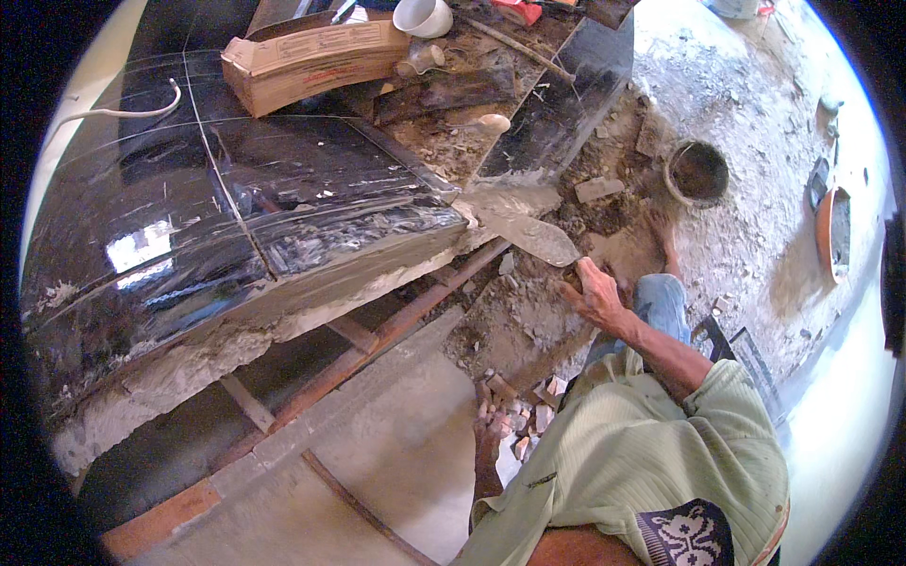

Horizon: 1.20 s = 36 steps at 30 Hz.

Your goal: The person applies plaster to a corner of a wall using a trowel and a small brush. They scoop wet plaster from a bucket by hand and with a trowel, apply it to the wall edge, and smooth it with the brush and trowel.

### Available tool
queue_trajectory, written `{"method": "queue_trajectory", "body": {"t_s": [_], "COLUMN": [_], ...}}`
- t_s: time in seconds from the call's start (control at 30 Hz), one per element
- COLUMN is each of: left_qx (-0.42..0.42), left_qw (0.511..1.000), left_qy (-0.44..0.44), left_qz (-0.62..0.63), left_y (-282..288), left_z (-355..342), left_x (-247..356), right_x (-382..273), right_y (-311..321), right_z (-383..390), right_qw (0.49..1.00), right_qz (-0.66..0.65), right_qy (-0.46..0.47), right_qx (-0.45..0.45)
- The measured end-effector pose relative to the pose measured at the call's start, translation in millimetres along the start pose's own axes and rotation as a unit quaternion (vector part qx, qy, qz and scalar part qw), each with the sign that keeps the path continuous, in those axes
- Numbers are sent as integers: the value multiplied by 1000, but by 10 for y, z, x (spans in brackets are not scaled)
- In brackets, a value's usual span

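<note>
My right hand (601,298) is closed round the handle end of a trowel (540,240). The trowel's flat, mortar-smeared blade points left and rests against wet grey mortar (505,202) at the corner of the black tiled slab (311,160). Mortar also coats the slab's front edge (236,325). Lower down, my left hand (490,415) hangs beside broken brick pieces (533,422); its fingers are small and shadowed, and whether they grip a piece is unclear.
On the slab stand a long cardboard box (316,58) and a white bowl (423,17). A round mortar-crusted bucket (696,174) sits on the rubble-strewn floor, with an orange-rimmed basin (834,234) farther right. A wooden beam (377,335) runs under the slab's edge. My bare foot (663,234) is near the bucket.
</note>
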<state>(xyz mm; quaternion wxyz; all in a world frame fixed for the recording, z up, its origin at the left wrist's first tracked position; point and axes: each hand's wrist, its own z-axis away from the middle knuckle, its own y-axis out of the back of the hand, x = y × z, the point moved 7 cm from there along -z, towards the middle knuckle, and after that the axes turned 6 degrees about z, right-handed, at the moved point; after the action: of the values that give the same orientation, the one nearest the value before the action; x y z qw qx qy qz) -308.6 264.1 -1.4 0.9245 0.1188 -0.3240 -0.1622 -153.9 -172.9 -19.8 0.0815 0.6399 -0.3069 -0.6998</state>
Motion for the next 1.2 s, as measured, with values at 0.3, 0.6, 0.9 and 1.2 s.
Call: {"method": "queue_trajectory", "body": {"t_s": [0.3,0.6,0.9,1.2], "left_qx": [-4,-1,37,41], "left_qw": [1000,999,997,979], "left_qy": [7,-20,-24,-37], "left_qz": [-8,-28,60,196], "left_y": [41,-4,42,-253], "left_z": [14,-47,-386,-207], "left_x": [-3,164,-314,-830], "right_x": [-22,235,-349,-954], "right_y": [-6,-26,658,959], "right_z": [-1,174,-579,-1508], "right_qw": [1000,990,938,865], "right_qz": [-1,108,186,254], "right_qy": [-20,26,242,366], "right_qx": [9,-81,-165,-231]}}
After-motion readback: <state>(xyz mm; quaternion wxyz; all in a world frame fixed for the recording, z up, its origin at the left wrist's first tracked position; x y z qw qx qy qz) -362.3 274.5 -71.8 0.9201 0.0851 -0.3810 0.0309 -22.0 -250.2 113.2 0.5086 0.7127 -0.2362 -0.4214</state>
